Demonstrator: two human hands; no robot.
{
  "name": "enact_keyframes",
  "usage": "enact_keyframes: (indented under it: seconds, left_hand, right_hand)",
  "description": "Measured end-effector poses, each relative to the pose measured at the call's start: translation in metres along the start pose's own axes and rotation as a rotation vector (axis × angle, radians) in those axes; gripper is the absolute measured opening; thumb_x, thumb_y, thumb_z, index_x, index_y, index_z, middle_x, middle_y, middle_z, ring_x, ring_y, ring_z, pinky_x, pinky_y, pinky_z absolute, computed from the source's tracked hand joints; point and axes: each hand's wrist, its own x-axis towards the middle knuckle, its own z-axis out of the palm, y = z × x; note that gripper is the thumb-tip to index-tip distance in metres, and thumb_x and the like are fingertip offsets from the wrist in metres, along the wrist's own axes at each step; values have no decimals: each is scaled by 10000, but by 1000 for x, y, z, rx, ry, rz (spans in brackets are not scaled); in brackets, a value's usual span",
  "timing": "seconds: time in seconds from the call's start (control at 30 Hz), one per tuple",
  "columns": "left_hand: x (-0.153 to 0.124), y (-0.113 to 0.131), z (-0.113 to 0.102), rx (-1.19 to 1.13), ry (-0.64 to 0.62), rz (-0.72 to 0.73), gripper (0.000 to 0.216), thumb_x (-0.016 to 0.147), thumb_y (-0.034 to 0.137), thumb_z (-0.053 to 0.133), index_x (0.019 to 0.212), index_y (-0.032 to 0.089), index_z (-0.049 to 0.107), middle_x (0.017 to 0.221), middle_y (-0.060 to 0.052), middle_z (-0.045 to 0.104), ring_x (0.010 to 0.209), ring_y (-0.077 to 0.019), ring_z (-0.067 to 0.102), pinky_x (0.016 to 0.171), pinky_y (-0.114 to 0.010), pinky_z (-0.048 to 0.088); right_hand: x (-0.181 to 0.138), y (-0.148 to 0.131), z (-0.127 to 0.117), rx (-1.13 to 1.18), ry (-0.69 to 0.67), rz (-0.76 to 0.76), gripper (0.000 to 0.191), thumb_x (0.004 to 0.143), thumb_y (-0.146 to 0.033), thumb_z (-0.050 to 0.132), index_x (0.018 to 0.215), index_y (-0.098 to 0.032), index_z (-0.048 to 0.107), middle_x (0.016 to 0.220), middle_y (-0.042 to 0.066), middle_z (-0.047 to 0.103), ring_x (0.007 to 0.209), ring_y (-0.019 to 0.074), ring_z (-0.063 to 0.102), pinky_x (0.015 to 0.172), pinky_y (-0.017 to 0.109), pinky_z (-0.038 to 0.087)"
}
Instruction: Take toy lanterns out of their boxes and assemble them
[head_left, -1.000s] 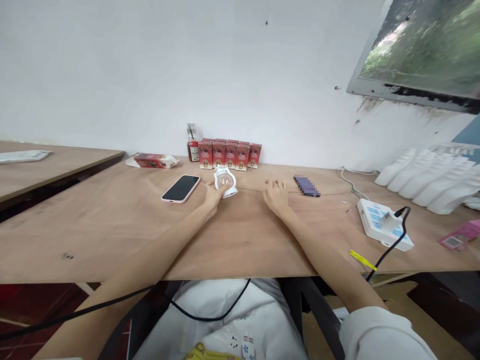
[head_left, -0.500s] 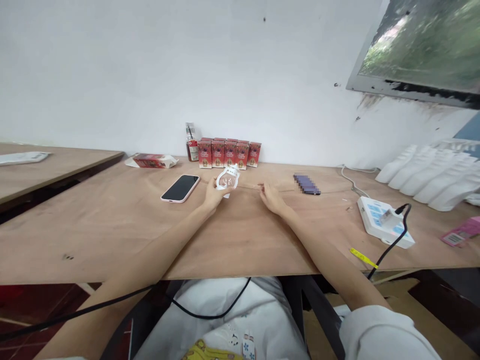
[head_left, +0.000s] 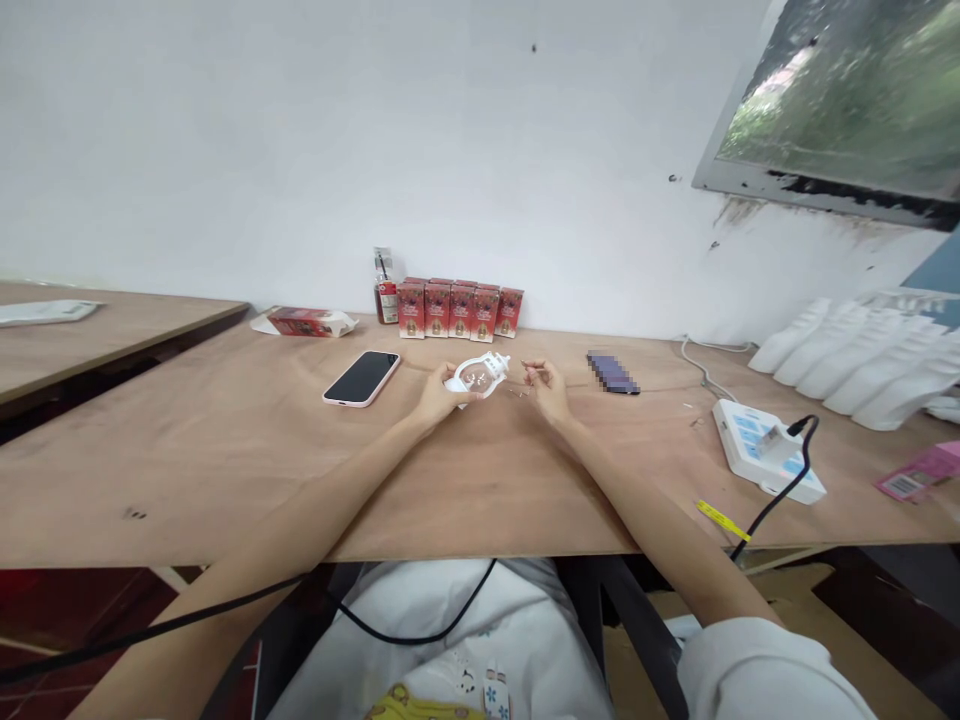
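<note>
My left hand (head_left: pixel 441 396) is closed on the lower end of a flat white plastic frame (head_left: pixel 496 364), rounded, with a see-through middle and a narrow stepped tip that points right. Just right of that tip, my right hand (head_left: pixel 550 392) is raised over the table with fingers pinched together. Something thin and clear seems to hang by its fingertips, too small to make out. A phone with a pink edge (head_left: pixel 363 379) lies left of my left hand. Several red boxes (head_left: pixel 460 312) stand behind the frame against the wall.
A small bottle (head_left: pixel 386 290) stands beside the red boxes, with an opened red pack (head_left: pixel 309 321) to its left. A blurred dark phone-like item (head_left: pixel 613 373) lies at right. Farther right are a white power strip (head_left: pixel 765 450), its cable, and several white bottle shapes (head_left: pixel 862 360).
My left hand has turned the white frame so its tip now points right, toward my right hand. My right hand has risen slightly, its fingers pinched.
</note>
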Motion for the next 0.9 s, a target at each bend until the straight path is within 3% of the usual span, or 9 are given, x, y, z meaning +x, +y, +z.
enact_keyframes:
  seconds: [0.13, 0.53, 0.9]
  left_hand:
    - [-2, 3, -2, 19, -50, -30, 523, 401, 286, 855, 801, 164, 541, 781, 5, 618, 687, -134, 539, 611, -222, 402]
    - [-5, 3, 0, -72, -204, -147, 472, 495, 380, 837, 825, 129, 612, 710, 4, 606, 623, -109, 518, 574, -224, 346]
    - [-4, 2, 0, -130, -206, -170, 437, 479, 358, 843, 752, 129, 590, 637, 15, 585, 568, -100, 503, 550, -227, 328]
  right_hand:
    - [-1, -7, -1, -72, 80, -31, 306, 796, -451, 522, 879, -168, 601, 763, 34, 619, 693, 144, 579, 672, 303, 491]
    - [-4, -13, -1, -91, 86, -28, 306, 800, -455, 512, 897, -176, 594, 799, 33, 630, 711, 145, 583, 657, 278, 465]
    - [-1, -9, -3, -55, 146, -15, 254, 791, -402, 525, 883, -178, 600, 697, 2, 586, 641, 126, 536, 579, 249, 437]
